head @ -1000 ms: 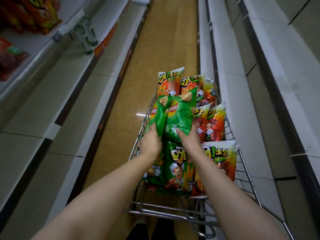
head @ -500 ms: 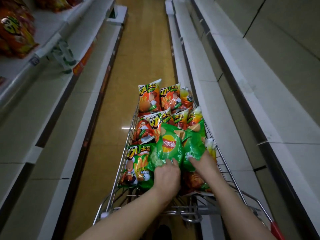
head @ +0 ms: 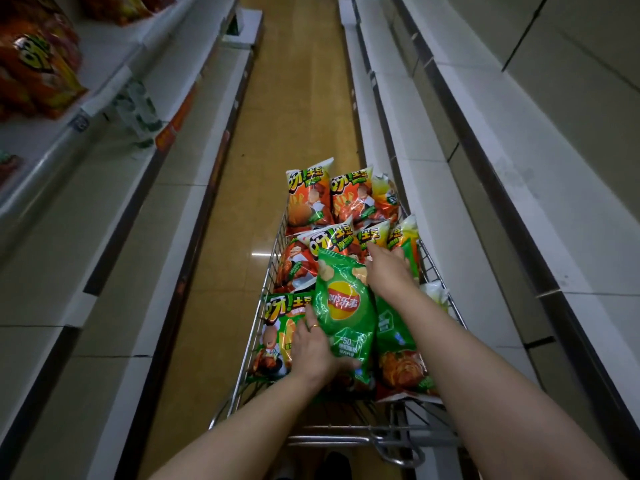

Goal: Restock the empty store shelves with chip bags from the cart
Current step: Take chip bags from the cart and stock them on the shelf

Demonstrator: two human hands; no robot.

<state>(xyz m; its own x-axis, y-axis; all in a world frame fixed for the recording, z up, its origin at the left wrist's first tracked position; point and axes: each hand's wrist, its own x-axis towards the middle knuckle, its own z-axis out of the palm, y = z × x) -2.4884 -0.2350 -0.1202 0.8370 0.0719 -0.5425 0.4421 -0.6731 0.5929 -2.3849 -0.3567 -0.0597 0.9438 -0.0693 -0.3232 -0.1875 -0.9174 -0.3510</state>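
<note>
A wire cart [head: 250, 344] in front of me is filled with several orange and green chip bags [head: 306, 202]. My left hand [head: 311, 344] grips the lower left edge of a green chip bag [head: 343, 303] that lies on top of the pile, thumb across its bottom. My right hand [head: 388, 271] lies further in, over a second green bag [head: 391, 327] that runs under my wrist. One finger points straight ahead onto the orange bags; the other fingertips are hidden.
Bare white shelves [head: 104, 209] run along the left and more bare shelves [head: 440, 174] along the right of a narrow yellow-floored aisle [head: 298, 98]. Orange chip bags [head: 34, 64] sit on an upper left shelf. The cart handle [head: 346, 441] is near my body.
Both green bags came down from being held up above the cart onto the pile. My right hand slid forward from its bag's bottom to its top; my view tilted up the aisle.
</note>
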